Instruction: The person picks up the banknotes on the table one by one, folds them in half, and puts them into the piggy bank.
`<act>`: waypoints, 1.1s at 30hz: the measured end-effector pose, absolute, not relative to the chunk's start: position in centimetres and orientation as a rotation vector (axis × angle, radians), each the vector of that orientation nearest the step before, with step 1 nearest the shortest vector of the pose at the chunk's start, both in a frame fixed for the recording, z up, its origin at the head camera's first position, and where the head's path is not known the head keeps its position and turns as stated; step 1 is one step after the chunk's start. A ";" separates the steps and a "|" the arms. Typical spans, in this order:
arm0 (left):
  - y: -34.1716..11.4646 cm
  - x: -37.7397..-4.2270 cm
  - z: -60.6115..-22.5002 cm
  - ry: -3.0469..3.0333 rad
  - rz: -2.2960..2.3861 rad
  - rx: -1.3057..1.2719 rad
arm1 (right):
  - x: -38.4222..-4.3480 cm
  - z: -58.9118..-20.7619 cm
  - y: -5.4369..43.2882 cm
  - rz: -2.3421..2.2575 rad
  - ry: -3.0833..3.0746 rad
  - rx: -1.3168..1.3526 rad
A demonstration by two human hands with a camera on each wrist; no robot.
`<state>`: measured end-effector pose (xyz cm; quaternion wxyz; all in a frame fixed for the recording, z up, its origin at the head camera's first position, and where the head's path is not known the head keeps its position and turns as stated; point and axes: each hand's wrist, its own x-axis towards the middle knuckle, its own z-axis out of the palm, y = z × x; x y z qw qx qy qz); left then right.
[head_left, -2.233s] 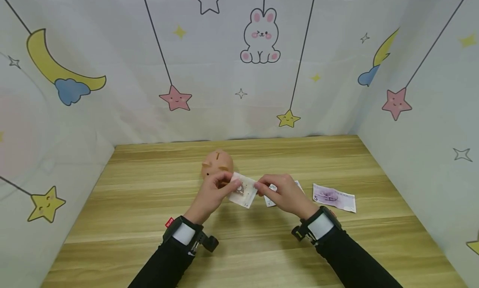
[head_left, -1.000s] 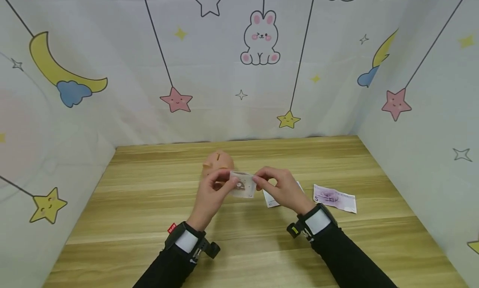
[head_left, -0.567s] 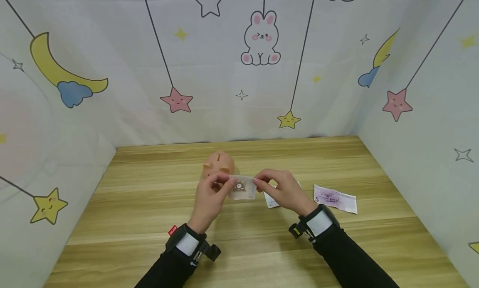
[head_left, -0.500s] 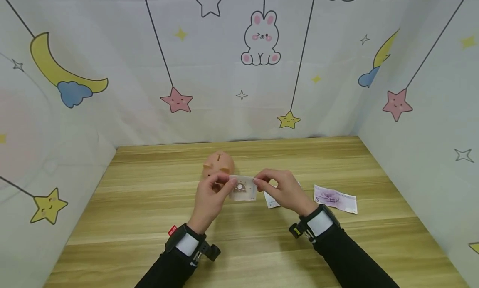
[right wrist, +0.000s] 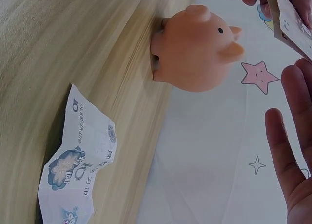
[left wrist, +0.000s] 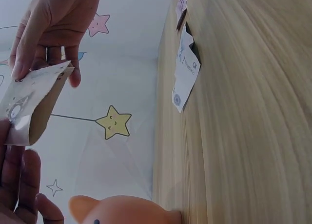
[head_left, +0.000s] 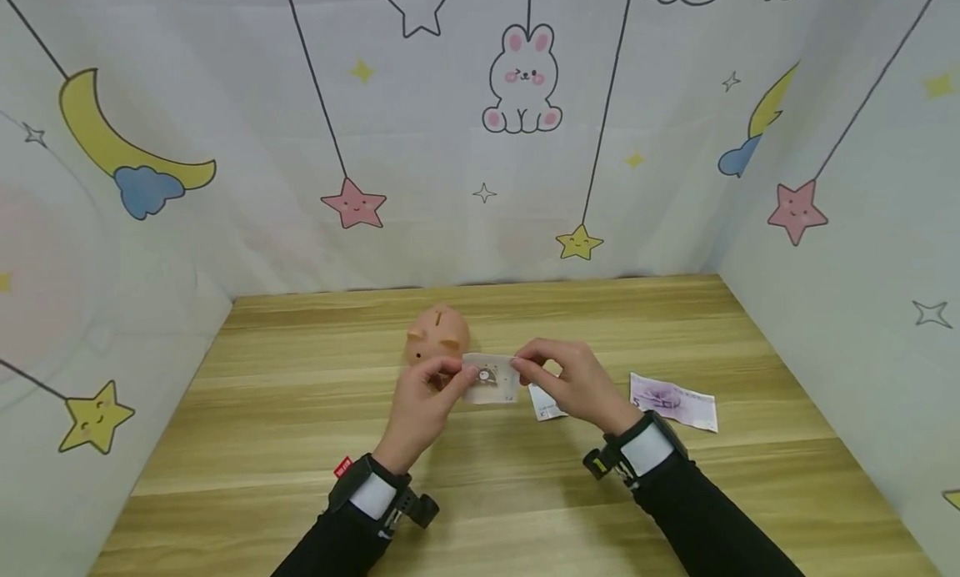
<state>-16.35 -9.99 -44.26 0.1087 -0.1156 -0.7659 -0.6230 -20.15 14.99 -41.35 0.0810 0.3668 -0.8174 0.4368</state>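
Wood tbl [head_left: 300, 444] w/ "10" note [right wrist: 83, 160]; LH [head_left: 417, 406], RH [head_left: 576, 387] pinch folded bill [head_left: 497, 383].

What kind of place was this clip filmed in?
Probably a staged recording booth rather than an ordinary room: a wood-grain tabletop is enclosed on three sides by a white cartoon-print backdrop, and the person wears wrist cameras.

We've got a wood-look worktop [head_left: 262, 444] with streaky yellow-brown grain, and white cartoon-print walls [head_left: 427, 252] along its far, left and right edges. We spot a winking bunny [head_left: 522, 89] above the far edge, a yellow moon [head_left: 90, 131] up past the far left corner, and a pink star [head_left: 797, 213] past the far right one. Light's pretty soft.
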 end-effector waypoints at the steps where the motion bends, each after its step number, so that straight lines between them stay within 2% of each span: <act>1: -10.0 -16.3 -44.2 -2.256 -1.833 -0.344 | -20.2 -41.3 15.0 1.311 -2.443 1.094; 33: -11.3 -15.9 -44.7 -2.373 -1.704 -0.397 | -20.7 -40.8 14.6 1.335 -2.391 1.132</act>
